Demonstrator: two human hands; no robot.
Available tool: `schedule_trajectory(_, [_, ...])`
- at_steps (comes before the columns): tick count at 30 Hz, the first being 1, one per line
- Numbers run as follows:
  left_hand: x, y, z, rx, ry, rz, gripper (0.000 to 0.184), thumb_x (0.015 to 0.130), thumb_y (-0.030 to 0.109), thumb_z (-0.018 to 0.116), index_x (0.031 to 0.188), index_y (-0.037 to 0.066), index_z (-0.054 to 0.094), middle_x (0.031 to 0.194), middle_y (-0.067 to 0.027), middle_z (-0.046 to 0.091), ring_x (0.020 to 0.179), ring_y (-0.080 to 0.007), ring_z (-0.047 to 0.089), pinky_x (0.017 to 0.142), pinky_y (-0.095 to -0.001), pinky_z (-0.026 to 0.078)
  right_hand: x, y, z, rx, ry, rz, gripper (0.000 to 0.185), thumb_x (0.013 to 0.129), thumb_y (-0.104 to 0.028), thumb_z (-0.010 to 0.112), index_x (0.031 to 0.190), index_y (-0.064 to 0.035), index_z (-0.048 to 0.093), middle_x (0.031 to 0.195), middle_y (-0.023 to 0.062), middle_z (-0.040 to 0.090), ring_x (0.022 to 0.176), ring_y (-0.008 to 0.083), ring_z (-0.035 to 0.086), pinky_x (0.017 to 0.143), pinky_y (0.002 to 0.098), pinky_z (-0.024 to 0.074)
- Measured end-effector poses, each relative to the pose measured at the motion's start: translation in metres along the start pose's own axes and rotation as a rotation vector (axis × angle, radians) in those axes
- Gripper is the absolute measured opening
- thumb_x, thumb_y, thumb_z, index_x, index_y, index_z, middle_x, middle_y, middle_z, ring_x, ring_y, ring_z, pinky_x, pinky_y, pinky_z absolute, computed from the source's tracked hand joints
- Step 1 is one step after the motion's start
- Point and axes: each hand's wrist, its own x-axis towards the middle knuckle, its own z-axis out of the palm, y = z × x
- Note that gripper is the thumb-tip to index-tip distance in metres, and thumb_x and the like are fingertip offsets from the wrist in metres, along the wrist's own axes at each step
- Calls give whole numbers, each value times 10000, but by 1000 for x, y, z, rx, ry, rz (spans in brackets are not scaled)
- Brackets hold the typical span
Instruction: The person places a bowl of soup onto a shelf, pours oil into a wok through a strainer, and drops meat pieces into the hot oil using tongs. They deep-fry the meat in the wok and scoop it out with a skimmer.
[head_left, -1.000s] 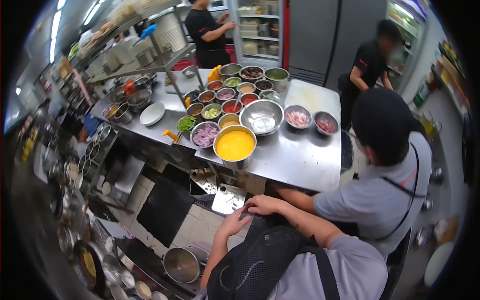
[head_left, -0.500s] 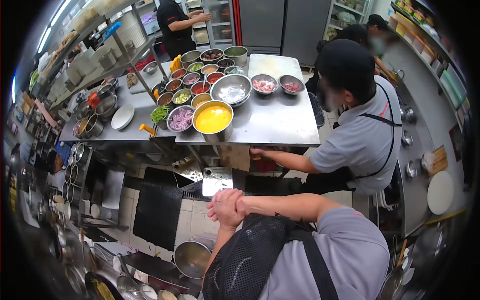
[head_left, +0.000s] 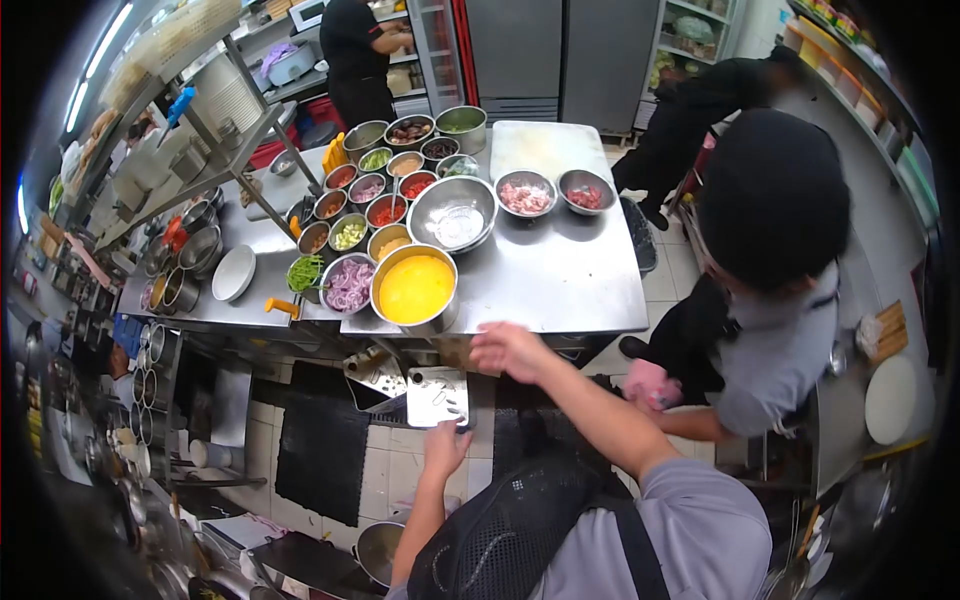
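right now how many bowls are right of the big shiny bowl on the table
2: the bowl of pale pink pieces, beside the big shiny bowl, and the bowl of red pieces, farther right. None looks hidden.

Tall grey doors stand beyond a steel counter and pale floor tiles.

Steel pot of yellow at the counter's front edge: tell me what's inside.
The steel pot holds a smooth yellow filling, seemingly liquid. Its opaque surface covers the bottom and anything sunk beneath.
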Motion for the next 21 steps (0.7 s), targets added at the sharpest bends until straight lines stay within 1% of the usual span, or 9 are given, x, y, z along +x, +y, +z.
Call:
schedule_trajectory(3, [-2,-8,21,-208,-99,-53,401,905,322,647,1182,31,643,1166,-196,647,1109,-376,593,965,-412,471,97,-57,-83,188,216,-175,278,962,-221,569,1150,-35,482,991,168,573,858,326,658,640,410,554])
schedule_trajectory(4, [4,-8,23,-211,-89,-74,401,905,322,647,1182,31,643,1166,-196,647,1109,-376,593,965,-412,471,136,-82,-117,273,289,-34,292,972,-259,558,1138,-32,478,989,177,567,853,330,657,641,413,560])
schedule_trajectory(6, [-1,-3,29,-212,-240,-70,408,909,307,639,1199,21,633,1217,-214,630,1151,-379,579,990,-425,457,177,-120,-144,148,464,-182,398,967,-336,571,1164,-13,448,1010,185,563,863,331,657,656,447,570])
schedule_trajectory(10, [9,43,5,-287,-134,-215,403,915,287,644,1236,46,608,1211,-200,622,1147,-371,582,973,-419,465,230,-178,-150,-96,647,-206,629,934,-391,616,1371,-16,363,1235,227,532,925,313,663,755,454,557])
schedule_trajectory(12, [17,49,2,-300,-99,-240,413,912,279,653,1255,57,595,1208,-194,618,1140,-369,586,965,-417,468,246,-183,-152,-166,663,-276,526,932,-341,625,1309,-19,453,1033,177,623,737,272,678,601,393,566])
schedule_trajectory(13, [21,53,1,-301,-77,-257,410,911,276,654,1248,49,599,1198,-195,622,1134,-373,587,963,-419,469,252,-183,-153,-178,650,-269,526,932,-341,625,1309,-19,453,1033,177,623,737,272,678,601,393,566])
schedule_trajectory(15, [32,55,1,-299,-34,-268,408,909,273,655,1241,42,602,1189,-197,625,1127,-378,588,962,-422,470,253,-179,-155,-235,826,-377,356,934,-285,624,1171,-30,551,796,113,624,544,216,617,429,324,509])
schedule_trajectory(18, [56,56,4,-311,-7,-156,406,915,271,651,1233,22,604,1177,-196,633,1117,-360,601,951,-407,478,222,-148,-171,-303,856,-432,292,941,-310,631,1029,-38,575,712,76,585,462,160,530,339,299,439])
schedule_trajectory(21, [87,69,8,-620,-109,-133,429,936,285,645,1254,3,585,1191,-174,641,1083,-262,635,928,-348,494,149,-119,-154,-329,776,-241,252,952,-300,609,1027,-62,573,641,72,556,405,157,506,325,305,421])
